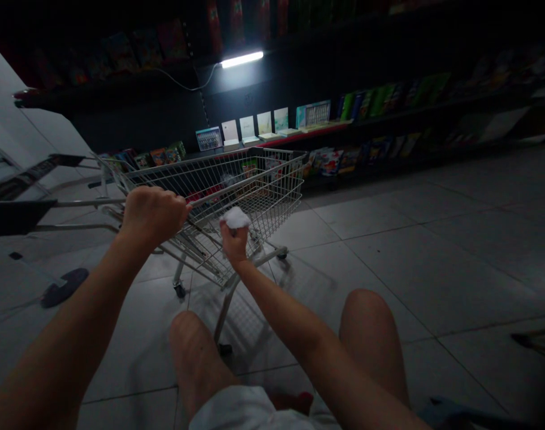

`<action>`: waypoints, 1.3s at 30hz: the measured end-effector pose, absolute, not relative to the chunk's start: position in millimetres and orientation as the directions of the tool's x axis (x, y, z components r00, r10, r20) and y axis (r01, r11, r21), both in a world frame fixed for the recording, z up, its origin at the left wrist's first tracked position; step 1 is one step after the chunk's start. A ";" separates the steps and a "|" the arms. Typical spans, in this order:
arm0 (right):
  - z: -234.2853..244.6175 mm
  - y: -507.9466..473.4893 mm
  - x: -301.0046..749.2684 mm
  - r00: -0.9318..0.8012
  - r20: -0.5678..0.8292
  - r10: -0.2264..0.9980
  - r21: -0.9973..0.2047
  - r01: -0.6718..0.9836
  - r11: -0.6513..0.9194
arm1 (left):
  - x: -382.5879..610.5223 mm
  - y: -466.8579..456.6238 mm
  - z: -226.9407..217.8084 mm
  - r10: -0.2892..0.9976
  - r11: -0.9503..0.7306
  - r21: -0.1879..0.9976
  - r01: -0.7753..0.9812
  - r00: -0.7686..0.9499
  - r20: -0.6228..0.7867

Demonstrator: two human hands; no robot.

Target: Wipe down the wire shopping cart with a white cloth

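A metal wire shopping cart (272, 197) stands side-on before me. My left hand (153, 214) is closed around its upper rim near the handle end. Against the cart's near side wall, my right hand (235, 243) grips a crumpled white cloth (236, 218), soft-looking and bunched above the fingers; whether it is cloth or tissue is hard to tell in the dim light. The cart's dark handle (19, 216) lies at the far left. Some small red items show dimly through the wire, and I cannot tell whether they are inside the basket.
Behind the cart runs a dark shelf unit with upright notebooks (247, 128), boxed sets and packaged goods. A lit tube lamp (242, 60) hangs above them. Grey floor tiles (389, 239) extend to the right. A round dark base (65, 288) stands at left.
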State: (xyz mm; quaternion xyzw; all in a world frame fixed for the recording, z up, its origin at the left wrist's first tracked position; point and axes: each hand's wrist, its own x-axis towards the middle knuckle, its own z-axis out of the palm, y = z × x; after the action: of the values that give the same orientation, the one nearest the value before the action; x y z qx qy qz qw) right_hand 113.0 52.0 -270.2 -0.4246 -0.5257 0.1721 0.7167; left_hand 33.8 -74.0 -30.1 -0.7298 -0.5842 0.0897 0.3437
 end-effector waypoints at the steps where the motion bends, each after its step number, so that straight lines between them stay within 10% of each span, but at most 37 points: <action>1: -247.5 51.8 106.9 0.375 0.681 0.628 -0.723 0.215 0.656 | 33.6 -74.0 -29.9 0.914 -0.078 -0.609 0.789 0.300 0.272; 7: -214.5 41.5 119.8 -0.082 0.900 0.428 -0.336 0.495 0.802 | 30.2 -74.2 -30.9 0.900 -0.094 -0.606 0.790 0.327 0.287; 13: -313.3 34.0 160.3 -0.352 0.661 0.663 -0.406 0.575 0.710 | 27.8 -75.9 -30.4 0.906 -0.086 -0.619 0.781 0.319 0.277; 19: -293.5 27.2 193.8 -0.280 0.545 0.790 -0.476 0.672 0.567 | 29.9 -78.5 -28.6 0.907 -0.090 -0.618 0.781 0.321 0.274; 27: -170.8 50.9 151.7 -0.225 0.940 0.255 -0.133 0.446 0.885 | 25.4 -72.8 -31.4 0.879 -0.119 -0.594 0.795 0.363 0.309; 34: -184.0 109.7 191.7 -0.095 0.877 0.471 -0.326 0.602 0.729 | 18.8 -73.3 -34.8 0.885 -0.107 -0.575 0.811 0.341 0.316; 39: -172.0 80.6 165.7 -0.361 0.881 0.306 -0.066 0.546 0.835 | 13.9 -71.8 -35.4 0.879 -0.150 -0.552 0.820 0.367 0.305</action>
State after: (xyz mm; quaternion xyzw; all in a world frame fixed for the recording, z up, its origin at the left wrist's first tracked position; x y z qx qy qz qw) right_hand 165.7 80.6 -172.0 -0.2610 -0.8161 -0.1198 0.5014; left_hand 13.9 -71.8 -35.4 -0.7571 -0.5609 0.0443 0.3320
